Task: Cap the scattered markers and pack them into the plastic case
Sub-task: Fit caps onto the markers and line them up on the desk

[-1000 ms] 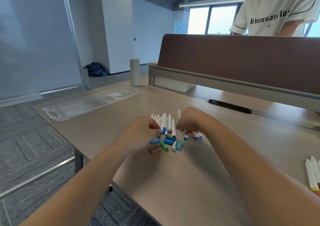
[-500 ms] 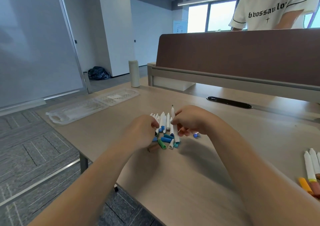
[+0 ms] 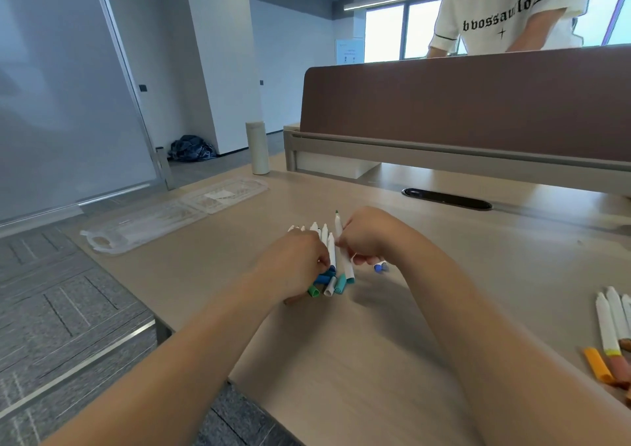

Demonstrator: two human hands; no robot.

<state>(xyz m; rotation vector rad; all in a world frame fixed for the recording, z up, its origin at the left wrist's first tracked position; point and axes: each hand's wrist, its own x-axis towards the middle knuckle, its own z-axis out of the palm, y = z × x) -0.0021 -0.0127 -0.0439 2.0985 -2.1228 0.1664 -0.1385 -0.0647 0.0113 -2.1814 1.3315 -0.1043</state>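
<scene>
Head view: your right hand (image 3: 372, 237) has its fingers curled, pinching 1 white marker (image 3: 338, 229) whose bare green tip points up and away from you. Your left hand (image 3: 293, 264) curls over the loose caps (image 3: 338, 284). Its fingertips are hidden, so you may be pinching 1, but I cannot tell. The plastic case (image 3: 170, 217) lies well apart, far left on the table (image 3: 341, 360).

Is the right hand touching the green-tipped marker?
Touching. The head view shows the right hand gripping the green-tipped marker by its white barrel.
</scene>
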